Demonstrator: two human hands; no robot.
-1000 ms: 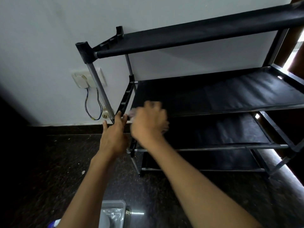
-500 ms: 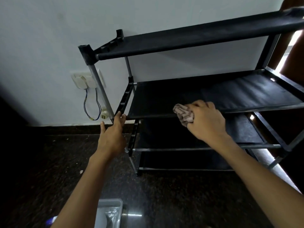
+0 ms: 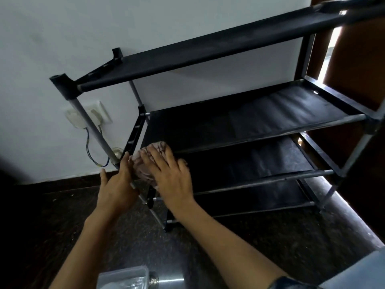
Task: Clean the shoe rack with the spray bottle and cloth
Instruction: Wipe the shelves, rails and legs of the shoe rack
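A black fabric shoe rack (image 3: 260,119) with several tiers and grey metal poles stands against the white wall. My right hand (image 3: 170,174) presses a crumpled pinkish cloth (image 3: 143,163) flat against the front left corner of the second shelf, fingers spread over it. My left hand (image 3: 117,184) grips the rack's front left pole just beside the cloth. No spray bottle can be made out for certain.
A wall socket (image 3: 89,115) with loose wires hangs behind the left pole. A clear plastic container (image 3: 125,278) sits on the dark stone floor at the bottom edge. A brown door (image 3: 358,65) stands to the right of the rack.
My right hand has slid the cloth left along the second shelf's front edge, from mid-shelf back to the left corner. My left hand stayed on the pole. The camera moved closer.
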